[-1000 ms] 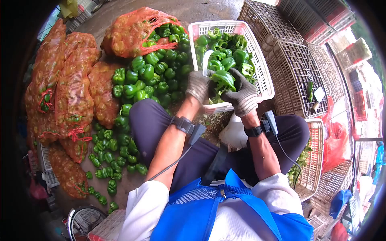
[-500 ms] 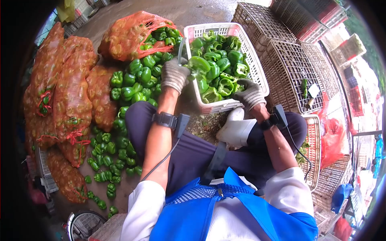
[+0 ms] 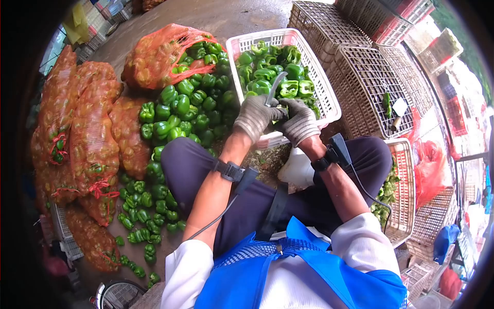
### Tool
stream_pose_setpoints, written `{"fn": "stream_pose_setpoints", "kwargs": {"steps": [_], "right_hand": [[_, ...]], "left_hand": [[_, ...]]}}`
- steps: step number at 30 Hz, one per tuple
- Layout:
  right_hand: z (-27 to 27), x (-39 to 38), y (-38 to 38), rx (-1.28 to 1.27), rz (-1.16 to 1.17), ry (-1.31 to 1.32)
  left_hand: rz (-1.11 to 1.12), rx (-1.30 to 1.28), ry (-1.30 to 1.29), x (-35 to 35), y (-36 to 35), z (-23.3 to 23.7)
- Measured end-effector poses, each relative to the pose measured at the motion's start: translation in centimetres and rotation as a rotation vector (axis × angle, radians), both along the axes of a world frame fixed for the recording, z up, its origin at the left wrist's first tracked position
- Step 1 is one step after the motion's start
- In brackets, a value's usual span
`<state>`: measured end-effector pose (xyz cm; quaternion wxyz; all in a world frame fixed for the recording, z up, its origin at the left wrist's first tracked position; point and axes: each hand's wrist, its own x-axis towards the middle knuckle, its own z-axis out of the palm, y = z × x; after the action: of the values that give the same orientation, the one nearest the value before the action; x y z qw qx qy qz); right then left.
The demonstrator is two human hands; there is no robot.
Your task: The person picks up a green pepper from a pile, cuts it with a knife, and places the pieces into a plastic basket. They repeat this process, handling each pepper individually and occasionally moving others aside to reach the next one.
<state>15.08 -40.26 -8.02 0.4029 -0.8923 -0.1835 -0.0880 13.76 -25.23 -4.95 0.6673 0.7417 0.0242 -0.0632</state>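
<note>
My left hand (image 3: 253, 117), in a grey knitted glove, is closed round a knife with a curved pale blade (image 3: 276, 88) pointing up over the crate. My right hand (image 3: 299, 122), gloved too, is curled with its fingertips against the left one. Whatever lies between the two hands is mostly hidden. Both are at the near rim of a white plastic crate (image 3: 329, 105), which holds green bell peppers (image 3: 295, 71), some cut open. A heap of whole green bell peppers (image 3: 181, 104) lies on the floor left of the crate.
An orange mesh sack (image 3: 149, 54) spills peppers behind the heap. Several full mesh sacks (image 3: 92, 129) stand at the left. Stacked plastic crates (image 3: 368, 82) are on the right. Another crate (image 3: 404, 190) with green scraps (image 3: 388, 190) sits beside my right knee.
The pepper by my left hand has left it. Both hands have come together at the crate's near rim, the left moving right and down, the right moving left. The view has shifted slightly.
</note>
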Motion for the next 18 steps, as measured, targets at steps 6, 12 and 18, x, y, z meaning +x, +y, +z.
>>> {"fn": "stream_pose_setpoints", "kwargs": {"steps": [6,12,18], "right_hand": [[2.9,-0.9,-1.3,0.599,0.078,0.649],[0.7,-0.8,-1.2,0.560,0.104,0.366],[1.4,-1.3,-0.9,0.376,0.017,0.192]], "left_hand": [[0.043,-0.332,-0.007,-0.1,1.4,-1.8],[0.011,-0.337,0.008,-0.9,1.1,-0.7],[0.101,-0.272,0.056,-1.0,1.7,0.8]]}}
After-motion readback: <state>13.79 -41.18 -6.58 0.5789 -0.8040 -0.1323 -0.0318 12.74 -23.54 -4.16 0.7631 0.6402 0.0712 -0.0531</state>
